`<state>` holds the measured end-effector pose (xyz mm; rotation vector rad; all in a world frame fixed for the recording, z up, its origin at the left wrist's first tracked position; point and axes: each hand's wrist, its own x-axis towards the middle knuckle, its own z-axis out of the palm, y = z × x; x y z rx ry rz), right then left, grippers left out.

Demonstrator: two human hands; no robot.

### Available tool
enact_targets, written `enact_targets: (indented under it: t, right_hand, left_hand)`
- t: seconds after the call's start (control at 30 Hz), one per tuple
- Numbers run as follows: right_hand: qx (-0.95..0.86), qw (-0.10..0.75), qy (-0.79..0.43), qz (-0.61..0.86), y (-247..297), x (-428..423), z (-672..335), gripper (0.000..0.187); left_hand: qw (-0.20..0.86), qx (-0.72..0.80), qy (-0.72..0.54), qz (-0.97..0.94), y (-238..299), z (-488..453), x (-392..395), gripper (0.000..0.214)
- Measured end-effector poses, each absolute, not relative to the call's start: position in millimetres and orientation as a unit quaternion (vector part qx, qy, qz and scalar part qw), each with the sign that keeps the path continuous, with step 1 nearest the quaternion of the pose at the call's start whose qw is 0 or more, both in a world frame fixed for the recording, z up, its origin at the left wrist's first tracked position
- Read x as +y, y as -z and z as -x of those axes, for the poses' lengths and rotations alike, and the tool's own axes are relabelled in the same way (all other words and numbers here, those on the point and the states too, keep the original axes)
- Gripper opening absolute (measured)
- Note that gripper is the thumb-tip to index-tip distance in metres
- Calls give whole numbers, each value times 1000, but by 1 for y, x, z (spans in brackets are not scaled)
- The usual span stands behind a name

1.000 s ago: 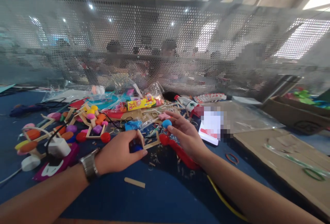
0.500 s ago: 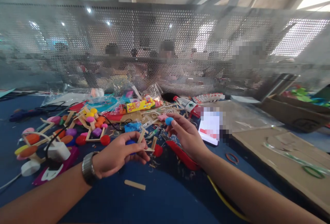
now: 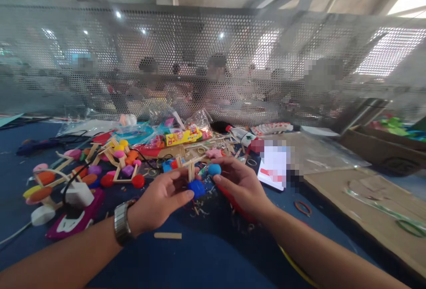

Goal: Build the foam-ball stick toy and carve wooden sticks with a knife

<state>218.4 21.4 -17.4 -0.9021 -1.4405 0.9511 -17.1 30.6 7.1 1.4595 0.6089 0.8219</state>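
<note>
My left hand [image 3: 161, 198], with a metal watch at the wrist, is closed on a small craft-stick frame [image 3: 191, 172]. A dark blue lump [image 3: 197, 189] sits on the frame's near end, and a red piece shows at its far end. Between the thumb and fingers of my right hand [image 3: 244, 187] is a light blue clay ball [image 3: 214, 169], close to the frame but apart from it. Below my right hand lies a long red object [image 3: 235, 202], partly hidden. A loose craft stick [image 3: 168, 236] rests on the blue table [image 3: 206, 258].
Several stick-and-clay pieces [image 3: 127, 170] crowd the left, beside a purple power strip [image 3: 95, 209] with a white charger [image 3: 80, 195]. A lit phone [image 3: 274, 165], a bottle [image 3: 245, 137] and a cardboard sheet [image 3: 362, 205] lie to the right. A perforated metal screen [image 3: 186, 58] stands behind.
My left hand has turned the stick frame, so its dark blue lump now faces me. The light blue ball in my right hand has come lower and nearer the frame.
</note>
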Motion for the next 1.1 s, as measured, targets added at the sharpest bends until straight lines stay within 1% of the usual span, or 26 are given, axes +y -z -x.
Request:
enact_targets:
  t: [0.17, 0.37, 0.6, 0.77, 0.9, 1.1]
  right_hand:
    - [-637, 546, -404, 364, 16, 12, -213, 40]
    - [-635, 550, -402, 365, 14, 7, -206, 43]
    - [-646, 545, -400, 354, 15, 7, -205, 45]
    - [-645, 543, -403, 356, 15, 8, -205, 46]
    - [-656, 538, -396, 351, 13, 7, -205, 46]
    - [-656, 535, -397, 354, 13, 4, -209, 31]
  left_hand:
    - [556, 273, -385, -684, -4, 9, 27, 34]
    - [450, 298, -407, -737, 3, 7, 22, 43]
    - [414, 283, -398, -768, 4, 9, 19, 43]
    - [381, 283, -414, -777, 13, 9, 21, 59]
    - [340, 296, -410, -793, 15, 10, 22, 61]
    - [318, 286, -402, -809, 9, 12, 19, 59]
